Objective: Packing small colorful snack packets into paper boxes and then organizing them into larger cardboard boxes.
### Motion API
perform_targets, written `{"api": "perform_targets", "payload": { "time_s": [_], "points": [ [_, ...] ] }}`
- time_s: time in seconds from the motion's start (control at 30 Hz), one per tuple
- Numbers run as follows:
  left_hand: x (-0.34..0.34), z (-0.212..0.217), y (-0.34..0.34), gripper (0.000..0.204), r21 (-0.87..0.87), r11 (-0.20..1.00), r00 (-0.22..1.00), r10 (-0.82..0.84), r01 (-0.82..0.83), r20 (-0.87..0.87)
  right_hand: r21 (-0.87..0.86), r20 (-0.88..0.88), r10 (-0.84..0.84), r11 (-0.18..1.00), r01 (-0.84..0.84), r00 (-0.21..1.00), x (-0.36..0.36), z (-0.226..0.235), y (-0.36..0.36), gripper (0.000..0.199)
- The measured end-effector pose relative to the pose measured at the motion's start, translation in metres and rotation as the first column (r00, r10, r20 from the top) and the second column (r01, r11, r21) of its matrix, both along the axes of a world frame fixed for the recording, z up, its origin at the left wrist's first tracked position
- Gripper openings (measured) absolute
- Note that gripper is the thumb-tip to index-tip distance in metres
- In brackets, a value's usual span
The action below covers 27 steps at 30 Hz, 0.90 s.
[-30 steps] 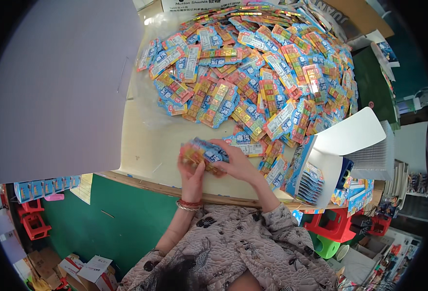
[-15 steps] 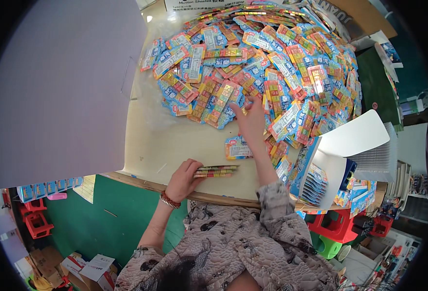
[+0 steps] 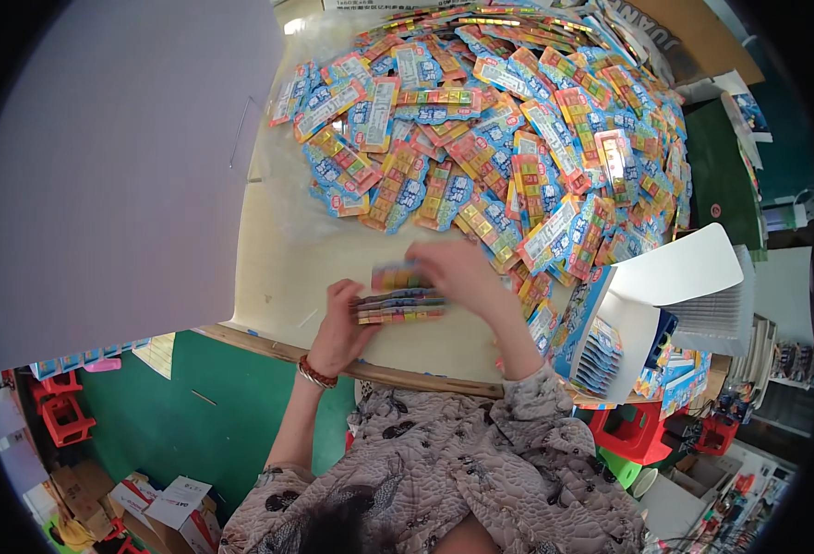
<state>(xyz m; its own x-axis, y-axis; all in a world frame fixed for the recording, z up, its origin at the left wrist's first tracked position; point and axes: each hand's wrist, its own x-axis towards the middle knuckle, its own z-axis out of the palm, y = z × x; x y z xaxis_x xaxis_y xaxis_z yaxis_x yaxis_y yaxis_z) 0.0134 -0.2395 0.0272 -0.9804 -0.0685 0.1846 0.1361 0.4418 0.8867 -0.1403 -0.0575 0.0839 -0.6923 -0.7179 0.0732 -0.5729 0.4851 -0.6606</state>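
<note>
My left hand (image 3: 336, 325), with a bracelet at the wrist, grips a small stack of flat candy blister packs (image 3: 402, 309) by its left end, above the near edge of the table. My right hand (image 3: 462, 275) is closed at the stack's far side on one more candy pack (image 3: 393, 276), which is smeared by motion. Beyond both hands spreads a big heap of the same candy packs (image 3: 481, 152), blue-edged with rows of coloured squares, some face up and some turned over.
At the right stands an open display box (image 3: 580, 314) with a raised white flap and several packs inside. A large pale panel (image 3: 120, 185) borders the table (image 3: 273, 286) on the left. Red stools (image 3: 636, 434) and cardboard cartons (image 3: 180, 512) are below.
My right hand has come from the heap down to the stack, carrying a candy pack. The loose pack near my right wrist is gone from its spot. My left hand has tilted up slightly.
</note>
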Motion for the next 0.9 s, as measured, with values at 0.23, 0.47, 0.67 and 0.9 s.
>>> {"api": "perform_targets", "payload": {
  "time_s": [0.23, 0.47, 0.67, 0.9],
  "points": [
    [0.005, -0.002, -0.001, 0.072, 0.111, 0.994, 0.977, -0.023, -0.001, 0.214, -0.168, 0.500, 0.086, 0.986, -0.001, 0.862, -0.010, -0.012, -0.025, 0.017],
    [0.009, -0.012, 0.001, 0.044, 0.083, 0.995, 0.980, 0.040, -0.057, 0.193, 0.090, -0.437, -0.511, 0.794, 0.601, 0.740, -0.075, -0.057, -0.080, 0.057],
    [0.003, 0.000, -0.017, 0.042, 0.201, 0.976, 0.961, 0.028, -0.086, 0.277, -0.223, 0.042, -0.590, 0.781, 0.584, 0.806, -0.074, -0.068, -0.080, 0.054],
    [0.003, 0.005, -0.024, 0.047, 0.137, 0.990, 0.992, -0.006, -0.011, 0.128, -0.402, 0.286, -0.156, 0.876, 0.266, 0.946, -0.034, 0.009, -0.045, 0.021]
  ]
}}
